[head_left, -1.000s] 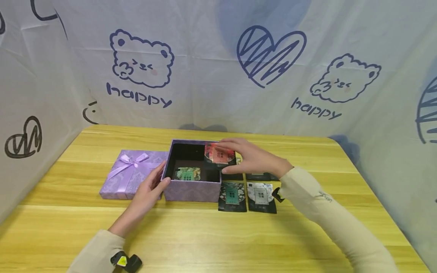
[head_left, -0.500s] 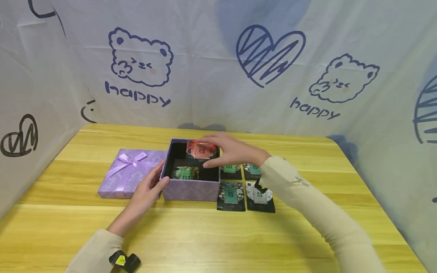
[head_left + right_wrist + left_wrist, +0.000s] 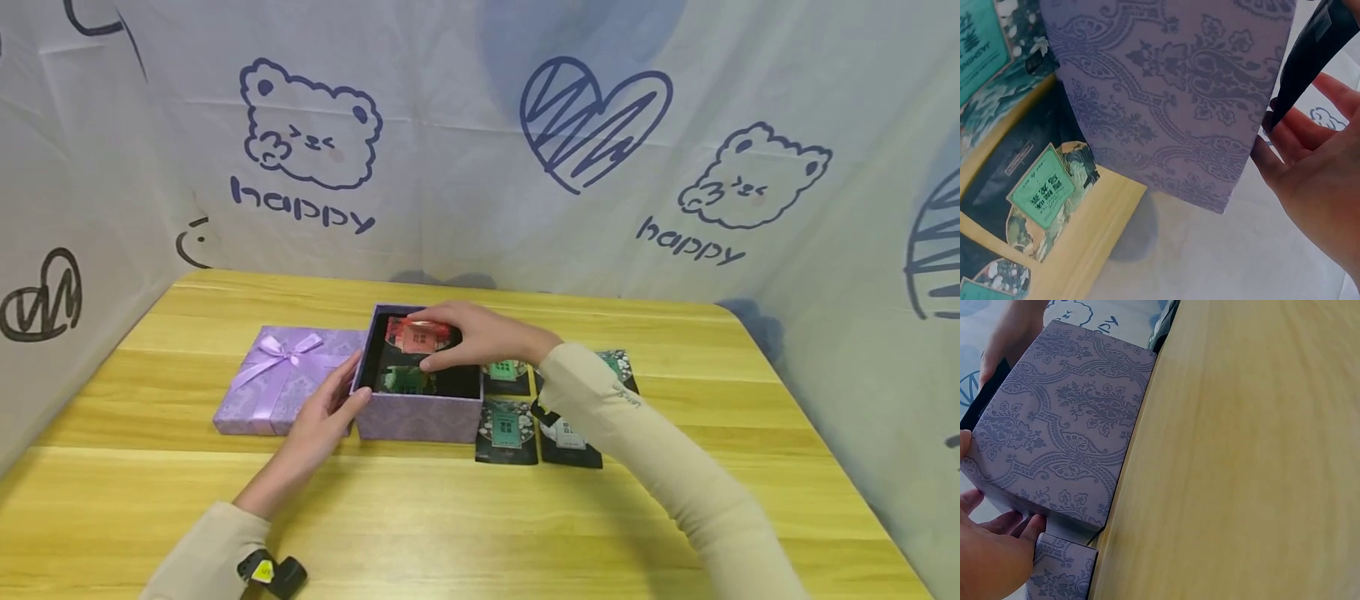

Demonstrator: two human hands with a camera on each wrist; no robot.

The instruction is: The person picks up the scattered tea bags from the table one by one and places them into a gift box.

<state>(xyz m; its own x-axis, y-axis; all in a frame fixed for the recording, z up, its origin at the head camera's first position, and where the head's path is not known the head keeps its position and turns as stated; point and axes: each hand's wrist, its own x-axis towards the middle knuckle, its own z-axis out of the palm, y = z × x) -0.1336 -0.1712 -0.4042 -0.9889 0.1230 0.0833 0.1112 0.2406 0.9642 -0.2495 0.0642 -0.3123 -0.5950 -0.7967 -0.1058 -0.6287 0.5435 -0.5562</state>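
Observation:
A purple patterned gift box (image 3: 420,419) stands uncovered on the table. My left hand (image 3: 324,417) holds it at the near left corner, thumb at the rim and fingers along the outer left wall (image 3: 1072,425). My right hand (image 3: 487,335) pinches a red-labelled tea packet (image 3: 420,335) between thumb and fingers, down inside the box opening. In the right wrist view, the dark back of this packet (image 3: 1316,59) shows beside the box wall. A green-labelled tea packet (image 3: 405,380) lies inside the box, near its front wall.
The box's lid (image 3: 251,404) with a ribbon bow (image 3: 292,350) lies left of the box. Several tea packets lie at its right, including a green-labelled one (image 3: 507,429) and a white-labelled one (image 3: 566,442) partly under the right sleeve. A printed cloth (image 3: 450,208) hangs behind the table.
My right hand has carried the red-labelled packet leftward from the box's right rim and lowered it into the box. My left hand stays at the box corner.

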